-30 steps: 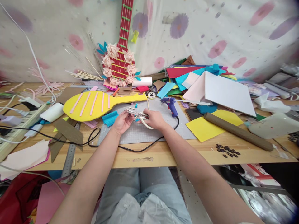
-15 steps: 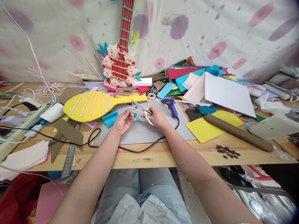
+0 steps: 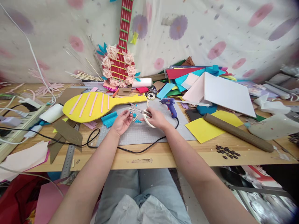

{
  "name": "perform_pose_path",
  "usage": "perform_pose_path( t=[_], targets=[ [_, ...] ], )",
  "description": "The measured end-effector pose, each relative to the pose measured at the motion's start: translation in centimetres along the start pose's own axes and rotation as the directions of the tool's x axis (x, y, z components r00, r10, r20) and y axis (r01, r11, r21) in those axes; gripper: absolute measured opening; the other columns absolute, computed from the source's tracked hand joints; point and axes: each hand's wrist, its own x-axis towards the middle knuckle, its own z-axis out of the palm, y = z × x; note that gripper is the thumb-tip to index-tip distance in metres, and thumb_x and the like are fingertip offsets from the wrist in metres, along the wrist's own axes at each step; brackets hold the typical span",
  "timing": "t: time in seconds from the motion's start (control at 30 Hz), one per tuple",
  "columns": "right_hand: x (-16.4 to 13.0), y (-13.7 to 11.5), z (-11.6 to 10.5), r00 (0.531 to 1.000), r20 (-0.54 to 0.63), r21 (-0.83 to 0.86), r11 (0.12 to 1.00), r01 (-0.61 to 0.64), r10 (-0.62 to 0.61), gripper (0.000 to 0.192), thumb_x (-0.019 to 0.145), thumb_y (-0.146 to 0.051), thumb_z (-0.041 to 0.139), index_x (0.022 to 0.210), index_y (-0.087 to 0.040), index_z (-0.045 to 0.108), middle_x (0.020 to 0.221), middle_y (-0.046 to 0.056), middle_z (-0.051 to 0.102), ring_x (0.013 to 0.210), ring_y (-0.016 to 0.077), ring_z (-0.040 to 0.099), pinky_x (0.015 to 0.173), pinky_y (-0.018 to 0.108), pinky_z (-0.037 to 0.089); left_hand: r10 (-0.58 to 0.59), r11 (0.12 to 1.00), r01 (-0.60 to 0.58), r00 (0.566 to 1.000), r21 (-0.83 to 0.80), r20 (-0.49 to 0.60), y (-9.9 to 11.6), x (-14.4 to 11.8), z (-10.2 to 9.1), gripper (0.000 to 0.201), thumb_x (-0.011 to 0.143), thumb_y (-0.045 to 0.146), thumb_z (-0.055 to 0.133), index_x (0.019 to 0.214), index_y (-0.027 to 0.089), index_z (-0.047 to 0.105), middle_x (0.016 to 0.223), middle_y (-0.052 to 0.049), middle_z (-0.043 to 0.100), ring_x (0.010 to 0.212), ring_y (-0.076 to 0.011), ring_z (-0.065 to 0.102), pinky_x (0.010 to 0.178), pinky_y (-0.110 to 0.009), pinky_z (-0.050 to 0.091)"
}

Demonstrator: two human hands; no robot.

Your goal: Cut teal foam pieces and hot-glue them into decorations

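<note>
My right hand (image 3: 156, 118) grips white-handled scissors (image 3: 141, 112) over the grey cutting mat (image 3: 149, 132), blades pointing left and parted. My left hand (image 3: 122, 122) is palm-up beside them, pinching a small pale strip (image 3: 129, 114) between thumb and fingers. Tiny blue and pale offcuts (image 3: 136, 119) lie on the mat between the hands. A yellow paddle-shaped foam piece (image 3: 93, 105) with pink stripes lies just beyond the left hand.
A blue glue gun (image 3: 170, 105) stands on the mat, its black cord (image 3: 130, 148) looping along the table's front edge. Blue crepe (image 3: 109, 119), a brown tube (image 3: 237, 132), yellow sheet (image 3: 205, 127), stacked coloured paper (image 3: 210, 88), dark beads (image 3: 227, 151), metal ruler (image 3: 68, 155), power strip (image 3: 16, 130).
The scissors swung from lying flat toward the left hand to pointing up-left with blades parted, then lowered slightly. My left hand stayed in place with the small strip.
</note>
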Motion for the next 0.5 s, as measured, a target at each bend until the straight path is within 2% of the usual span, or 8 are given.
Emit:
perform_pose_path(
  t=[0.13, 0.27, 0.5],
  targets=[
    [-0.16, -0.27, -0.09, 0.996, 0.068, -0.025, 0.998, 0.060, -0.058, 0.043, 0.070, -0.058, 0.055, 0.089, -0.019, 0.052, 0.078, 0.001, 0.062, 0.066, 0.0130, 0.050, 0.055, 0.022, 0.028, 0.007, 1.000, -0.007, 1.000, -0.025, 0.026, -0.03, 0.17, -0.10, 0.024, 0.083, -0.001, 0.038, 0.074, 0.012, 0.056, 0.067, -0.002, 0.059, 0.057, -0.0030, 0.056, 0.054, -0.009, 0.047],
    [-0.10, 0.04, -0.15, 0.995, 0.081, -0.076, 0.995, 0.064, -0.058, 0.044, 0.070, -0.058, 0.055, 0.092, -0.020, 0.054, 0.078, 0.001, 0.062, 0.066, 0.0133, 0.050, 0.055, 0.022, 0.026, 0.011, 0.999, -0.011, 1.000, -0.030, -0.018, -0.08, 0.15, 0.00, 0.025, 0.082, -0.002, 0.038, 0.074, 0.011, 0.057, 0.067, -0.001, 0.058, 0.058, -0.0032, 0.056, 0.055, -0.009, 0.048],
    [-0.19, -0.25, -0.26, 0.996, 0.089, -0.135, 0.990, 0.044, -0.033, 0.044, 0.071, -0.059, 0.055, 0.092, -0.020, 0.057, 0.078, 0.002, 0.064, 0.066, 0.0136, 0.051, 0.055, 0.022, 0.024, 0.021, 1.000, -0.022, 1.000, -0.019, -0.015, -0.04, 0.13, 0.11, 0.025, 0.080, -0.005, 0.039, 0.074, 0.012, 0.057, 0.069, -0.001, 0.060, 0.060, -0.0034, 0.057, 0.057, -0.010, 0.049]
  ],
)
